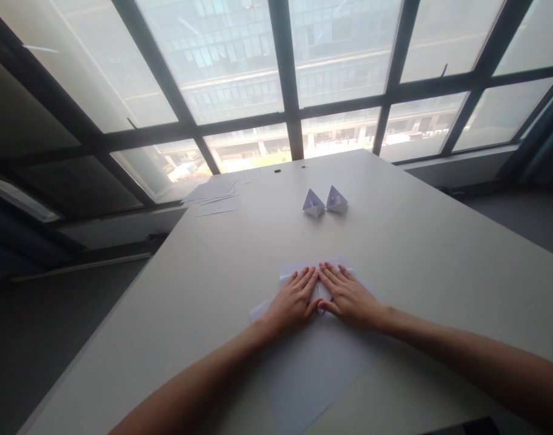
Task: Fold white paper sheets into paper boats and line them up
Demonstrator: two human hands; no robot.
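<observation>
My left hand lies flat, fingers stretched forward, on a piece of folded white paper. Beside it my right hand presses on the same piece, its fingers also straight. The tips of both hands nearly meet, and the thumbs come together below. Between the palms a small patch of the folded paper shows a dark line; the rest of it is hidden. Under the hands are loose white sheets, one reaching toward me. Farther off, a left folded paper boat and a right folded paper boat stand side by side.
The white table narrows toward the windows. A loose stack of white paper lies at its far left edge. A round dark hole sits near the far end. A dark object shows at the bottom right edge.
</observation>
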